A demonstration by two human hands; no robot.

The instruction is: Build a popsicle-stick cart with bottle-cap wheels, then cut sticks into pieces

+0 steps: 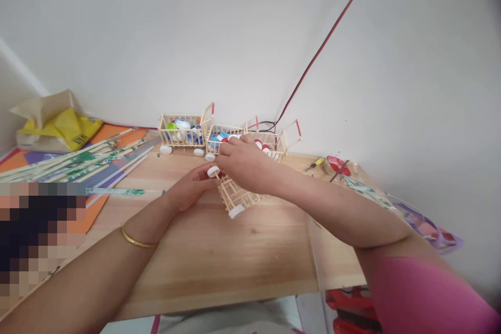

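A small cart of thin wooden sticks (237, 195) lies tilted on the wooden board (219, 255), with white cap wheels, one low at the front (236, 211). My left hand (190, 187) is under its left side, fingers pinched on the axle of the upper white wheel (213, 171). My right hand (245, 163) is closed over the top of the cart's frame. Just behind stand three finished stick carts (183, 130) in a row, filled with coloured bottle caps.
Long wrapped sticks (74, 162) and coloured paper sheets lie at the left, beside a yellow bag (62, 128). A red tape roll (336, 165) and plastic wrappers sit at the right. A red and black cable (321, 49) runs up the wall.
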